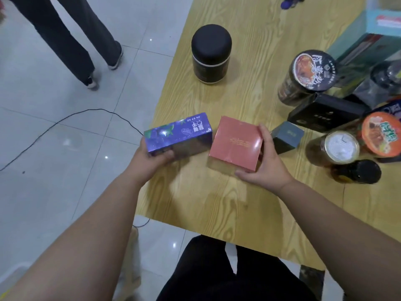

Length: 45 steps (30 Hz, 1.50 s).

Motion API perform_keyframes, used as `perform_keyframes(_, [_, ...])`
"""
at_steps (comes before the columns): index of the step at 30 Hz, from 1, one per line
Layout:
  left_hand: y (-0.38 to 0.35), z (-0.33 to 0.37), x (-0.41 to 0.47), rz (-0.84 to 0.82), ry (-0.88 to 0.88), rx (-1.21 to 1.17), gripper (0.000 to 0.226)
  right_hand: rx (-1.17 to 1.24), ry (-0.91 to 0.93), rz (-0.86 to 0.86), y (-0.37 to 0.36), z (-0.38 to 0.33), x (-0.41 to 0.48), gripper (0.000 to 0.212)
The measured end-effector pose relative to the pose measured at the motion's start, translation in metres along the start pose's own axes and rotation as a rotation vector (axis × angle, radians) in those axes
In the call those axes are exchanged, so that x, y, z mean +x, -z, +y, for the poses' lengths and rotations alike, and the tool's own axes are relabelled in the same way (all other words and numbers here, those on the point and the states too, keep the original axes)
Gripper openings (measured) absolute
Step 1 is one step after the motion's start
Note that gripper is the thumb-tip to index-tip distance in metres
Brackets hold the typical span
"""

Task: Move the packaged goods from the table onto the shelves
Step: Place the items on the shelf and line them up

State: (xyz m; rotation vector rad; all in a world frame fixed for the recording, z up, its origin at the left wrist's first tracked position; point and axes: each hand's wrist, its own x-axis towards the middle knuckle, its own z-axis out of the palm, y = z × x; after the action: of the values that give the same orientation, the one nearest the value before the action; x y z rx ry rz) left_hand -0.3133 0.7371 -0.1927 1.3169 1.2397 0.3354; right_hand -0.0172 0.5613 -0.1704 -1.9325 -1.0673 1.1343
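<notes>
My left hand (152,158) grips the near end of a long purple box (180,135), held over the left edge of the wooden table (217,203). My right hand (267,161) holds a square pink box (235,143) by its right side and near corner; whether that box rests on the table I cannot tell. A black jar (211,54) stands farther back on the table. No shelves are in view.
To the right stand a small dark cube box (286,136), a black flat box (325,112), noodle cups (312,76) (380,136), a foil-topped jar (338,148) and a dark bottle (360,171). Another person's legs (71,40) stand on the tiled floor, where a black cable (65,120) runs.
</notes>
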Motion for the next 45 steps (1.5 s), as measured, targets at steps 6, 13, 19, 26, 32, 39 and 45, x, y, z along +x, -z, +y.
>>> perform_keyframes(6, [-0.001, 0.01, -0.053, 0.186, 0.073, -0.339, 0.035, 0.368, -0.101, -0.031, 0.007, -0.024, 0.002, 0.103])
perform_keyframes(13, [-0.023, 0.006, -0.167, 0.47, 0.118, -0.473, 0.023, 0.694, -0.127, -0.369, 0.001, -0.036, -0.023, 0.088])
perform_keyframes(19, [-0.084, -0.007, -0.307, 0.689, 0.038, -0.593, 0.034, 0.687, -0.1, -0.662, 0.002, -0.044, -0.081, 0.059])
perform_keyframes(26, [-0.158, -0.051, -0.463, 0.984, 0.102, -0.801, 0.037, 0.496, -0.053, -0.953, -0.024, -0.057, -0.178, 0.069])
perform_keyframes(32, [-0.199, -0.085, -0.614, 1.278, 0.124, -0.963, 0.054, 0.377, -0.017, -1.21, -0.085, -0.084, -0.286, 0.056])
perform_keyframes(39, [-0.279, -0.124, -0.827, 1.709, 0.09, -1.067, 0.06, 0.234, -0.004, -1.489, -0.187, -0.086, -0.49, 0.074])
perform_keyframes(45, [-0.391, -0.154, -1.005, 2.182, 0.053, -1.025, 0.05, 0.091, -0.004, -1.894, -0.239, -0.061, -0.715, 0.038])
